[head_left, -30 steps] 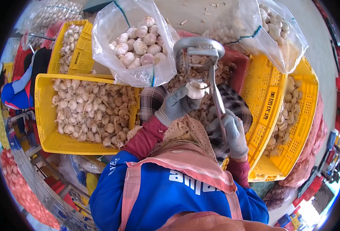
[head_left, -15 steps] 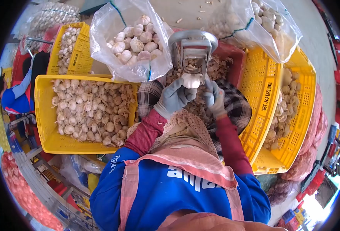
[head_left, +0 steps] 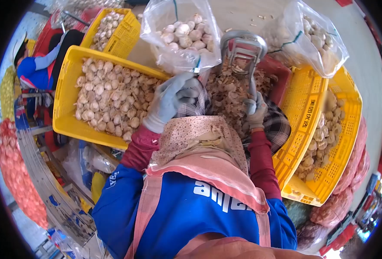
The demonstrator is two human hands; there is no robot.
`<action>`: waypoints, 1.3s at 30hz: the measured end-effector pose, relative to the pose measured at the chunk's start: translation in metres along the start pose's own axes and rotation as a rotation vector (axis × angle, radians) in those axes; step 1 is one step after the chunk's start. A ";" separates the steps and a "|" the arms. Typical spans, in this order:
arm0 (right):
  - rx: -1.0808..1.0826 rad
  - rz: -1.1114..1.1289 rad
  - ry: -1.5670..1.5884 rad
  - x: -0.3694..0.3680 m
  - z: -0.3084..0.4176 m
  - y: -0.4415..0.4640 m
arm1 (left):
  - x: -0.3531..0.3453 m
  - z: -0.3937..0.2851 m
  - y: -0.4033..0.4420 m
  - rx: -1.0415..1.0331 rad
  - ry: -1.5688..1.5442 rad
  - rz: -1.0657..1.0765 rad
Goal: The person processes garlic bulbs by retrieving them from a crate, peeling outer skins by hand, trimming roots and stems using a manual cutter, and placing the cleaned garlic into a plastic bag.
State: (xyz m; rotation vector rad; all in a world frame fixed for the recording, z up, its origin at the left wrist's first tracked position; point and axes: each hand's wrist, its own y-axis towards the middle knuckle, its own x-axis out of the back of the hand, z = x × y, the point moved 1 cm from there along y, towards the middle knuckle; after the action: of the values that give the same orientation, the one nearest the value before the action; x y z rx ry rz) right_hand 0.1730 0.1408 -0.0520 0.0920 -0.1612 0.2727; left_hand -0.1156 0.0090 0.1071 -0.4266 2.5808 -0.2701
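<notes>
My left hand, in a grey glove, is by the right end of a yellow crate of garlic bulbs. Its fingers are bent and loosely apart, and no bulb shows in them. My right hand, gloved too, is wrapped round the lever handle of a metal cutter. The cutter stands over a red tub of garlic peelings and stalk scraps between my knees. Beyond my left hand, a clear plastic bag holds cleaned whitish bulbs.
Tilted yellow crates hold more bulbs on the right. Another clear bag of bulbs sits behind them. A smaller yellow crate and a seated person are at far left. Red net sacks line the left edge.
The garlic bulb held at the cutter has left my left hand, which has moved left toward the crate. My right hand still grips the handle. The whole view has shifted and turned.
</notes>
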 end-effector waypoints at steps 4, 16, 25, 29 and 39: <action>0.151 -0.058 -0.300 0.003 0.006 -0.002 | 0.120 0.026 -0.023 -0.020 0.072 -0.632; -0.026 0.010 0.303 0.019 -0.029 0.003 | 0.264 0.079 -0.088 0.495 1.489 -0.643; 0.117 -0.055 -0.088 0.006 0.004 0.003 | 0.267 0.082 -0.098 0.631 1.785 -0.434; -0.030 -0.052 0.078 0.009 -0.012 0.000 | 0.243 0.057 -0.094 0.404 0.977 -0.551; 0.333 -0.115 -0.194 -0.032 0.110 -0.060 | 0.041 0.032 -0.029 0.137 -0.530 0.141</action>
State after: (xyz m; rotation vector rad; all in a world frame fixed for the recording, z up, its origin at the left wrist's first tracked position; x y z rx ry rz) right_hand 0.1432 0.0629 0.0466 0.4571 -0.3011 0.1738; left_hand -0.1254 -0.0353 0.0692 -0.2251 2.0475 -0.2427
